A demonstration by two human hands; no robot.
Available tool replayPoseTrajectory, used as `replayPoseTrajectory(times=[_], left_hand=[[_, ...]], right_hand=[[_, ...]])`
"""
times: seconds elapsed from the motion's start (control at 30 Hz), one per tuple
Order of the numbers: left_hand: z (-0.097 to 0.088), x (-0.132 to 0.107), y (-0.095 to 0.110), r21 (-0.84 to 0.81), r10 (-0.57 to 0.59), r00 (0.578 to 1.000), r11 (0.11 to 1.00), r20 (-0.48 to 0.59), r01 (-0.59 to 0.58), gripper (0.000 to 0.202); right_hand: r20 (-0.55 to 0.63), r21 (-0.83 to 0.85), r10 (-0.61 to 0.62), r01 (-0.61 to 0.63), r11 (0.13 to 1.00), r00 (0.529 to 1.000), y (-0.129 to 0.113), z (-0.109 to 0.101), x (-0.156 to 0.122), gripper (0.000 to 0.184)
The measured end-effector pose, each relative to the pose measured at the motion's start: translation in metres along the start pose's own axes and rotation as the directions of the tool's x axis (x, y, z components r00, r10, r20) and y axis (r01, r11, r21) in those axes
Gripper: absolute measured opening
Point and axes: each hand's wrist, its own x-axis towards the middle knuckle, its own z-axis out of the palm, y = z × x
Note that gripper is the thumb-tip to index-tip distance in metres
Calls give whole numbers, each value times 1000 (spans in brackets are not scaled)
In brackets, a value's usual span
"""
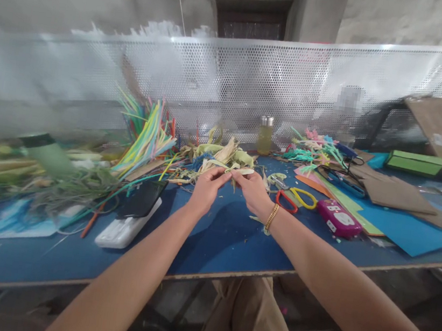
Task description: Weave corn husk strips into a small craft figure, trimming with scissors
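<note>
Our left hand (209, 184) and right hand (251, 189) are close together, both pinching a thin pale-green leafy strip (224, 166) between them, before a dry straw-coloured husk pile (229, 151). We seem to be shaping it; the next move calls, we judge, for gentle steadiness.

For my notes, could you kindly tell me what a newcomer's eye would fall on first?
Probably the colourful bundle of thin strands fanned up left of centre. Next, the left hand and right hand holding a pale strip at centre, then the magenta box to their right.
</note>
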Motion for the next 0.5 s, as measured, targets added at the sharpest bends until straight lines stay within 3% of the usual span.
replayPoseTrajectory(times=[0.27, 0.43, 0.5], left_hand=[[7, -1, -6, -118, -51, 998, 992, -29, 48, 26], [6, 0, 1, -359, -146, 985, 927, -89, 105, 22], [2, 2, 5, -439, -203, 970, 890, -136, 125, 21]], right_hand=[[-37, 113, 76, -72, 991, 996, 6, 2, 0, 41], [61, 98, 128, -134, 986, 990, 5, 1, -1, 39], [36, 4, 72, -72, 997, 997, 5, -2, -2, 35]])
